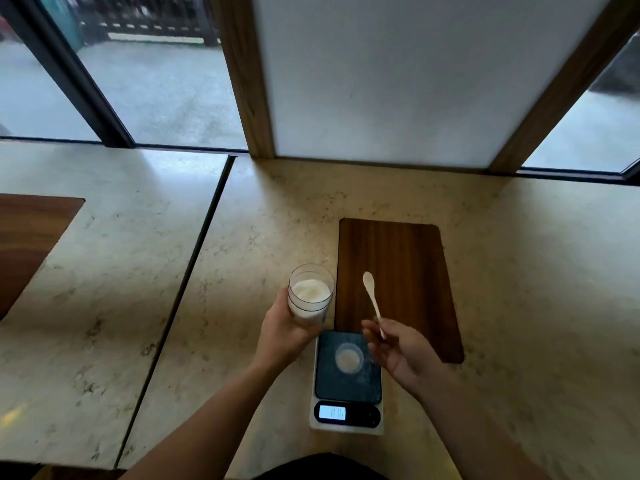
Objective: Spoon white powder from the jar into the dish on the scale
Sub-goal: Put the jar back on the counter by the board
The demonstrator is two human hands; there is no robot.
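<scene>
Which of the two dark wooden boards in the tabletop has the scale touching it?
The right board, beyond the hands: the scale overlaps its near edge. The left board, at the frame's edge, has nothing on it.

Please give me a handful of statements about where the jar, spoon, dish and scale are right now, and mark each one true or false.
1. The left hand holds the jar of white powder. True.
2. The jar has its lid on. False: its top is open, with the powder showing.
3. The right hand holds the spoon by the handle, bowl pointing away from the person. True.
4. The spoon's bowl is dipped into the jar. False: it is in the air over the wooden board, to the right of the jar.
5. The dish sits on the dark platform of the scale. True.
6. The scale's display is off. False: it is lit, though its digits are too blurred to read.
</scene>
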